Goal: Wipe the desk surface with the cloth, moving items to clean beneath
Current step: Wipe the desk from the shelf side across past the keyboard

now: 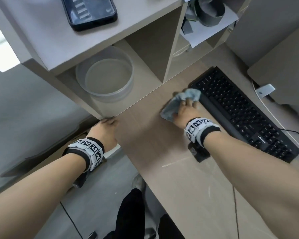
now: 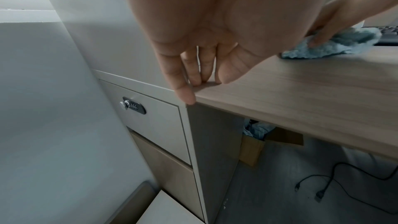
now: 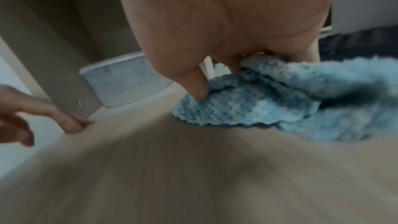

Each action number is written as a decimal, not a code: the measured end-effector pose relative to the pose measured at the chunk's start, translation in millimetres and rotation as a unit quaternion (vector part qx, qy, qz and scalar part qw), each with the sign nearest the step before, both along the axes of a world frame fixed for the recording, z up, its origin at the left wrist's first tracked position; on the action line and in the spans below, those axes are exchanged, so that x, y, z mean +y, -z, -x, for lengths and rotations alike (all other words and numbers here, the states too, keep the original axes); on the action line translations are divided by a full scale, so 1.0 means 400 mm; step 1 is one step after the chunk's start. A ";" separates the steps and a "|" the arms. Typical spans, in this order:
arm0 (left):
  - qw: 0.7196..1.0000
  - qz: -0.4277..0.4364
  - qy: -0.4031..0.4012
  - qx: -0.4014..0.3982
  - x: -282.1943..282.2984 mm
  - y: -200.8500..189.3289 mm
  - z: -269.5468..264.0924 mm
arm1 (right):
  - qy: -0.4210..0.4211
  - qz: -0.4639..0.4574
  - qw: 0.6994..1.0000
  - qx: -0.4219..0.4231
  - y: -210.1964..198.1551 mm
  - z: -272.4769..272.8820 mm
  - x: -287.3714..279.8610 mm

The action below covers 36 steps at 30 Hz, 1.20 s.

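Observation:
A light-blue fluffy cloth (image 1: 179, 102) (image 3: 269, 98) (image 2: 336, 45) lies bunched on the wooden desk (image 1: 162, 161) (image 2: 301, 88) (image 3: 172, 168). My right hand (image 1: 185, 109) (image 3: 215, 40) presses down on it, thumb and fingers curled into its folds, just left of the black keyboard (image 1: 240, 114). My left hand (image 1: 105, 128) (image 2: 193, 57) rests with straight fingers on the desk's left corner and holds nothing. The right wrist view is blurred.
A clear round plastic tub (image 1: 105, 78) (image 3: 122, 77) sits in the cubby at the desk's back left. A phone (image 1: 90, 11) lies on the shelf above. A locked drawer (image 2: 150, 117) is below the left corner, and cables (image 2: 323, 188) lie on the floor.

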<state>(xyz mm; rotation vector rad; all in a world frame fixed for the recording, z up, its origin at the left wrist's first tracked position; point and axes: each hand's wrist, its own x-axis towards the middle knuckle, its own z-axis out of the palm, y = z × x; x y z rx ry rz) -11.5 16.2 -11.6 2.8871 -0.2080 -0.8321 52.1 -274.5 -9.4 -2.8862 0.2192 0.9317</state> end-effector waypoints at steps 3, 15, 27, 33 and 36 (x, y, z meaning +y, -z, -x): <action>1.000 0.004 0.002 -0.005 0.002 0.000 0.013 | -0.107 -0.059 0.992 -0.024 0.011 0.052 0.123; 0.999 0.012 0.030 -0.016 0.024 0.005 0.021 | -0.048 -0.023 0.998 -0.015 -0.004 -0.034 0.120; 1.000 0.008 0.023 -0.013 0.015 0.022 0.041 | -0.190 -0.108 0.974 -0.063 0.052 0.203 0.033; 0.998 0.019 -0.036 -0.044 -0.022 0.043 0.066 | -0.066 -0.067 0.995 -0.042 0.098 0.146 0.033; 0.997 0.018 -0.068 -0.033 -0.047 0.049 0.063 | -0.131 -0.075 0.988 -0.026 0.066 0.243 0.100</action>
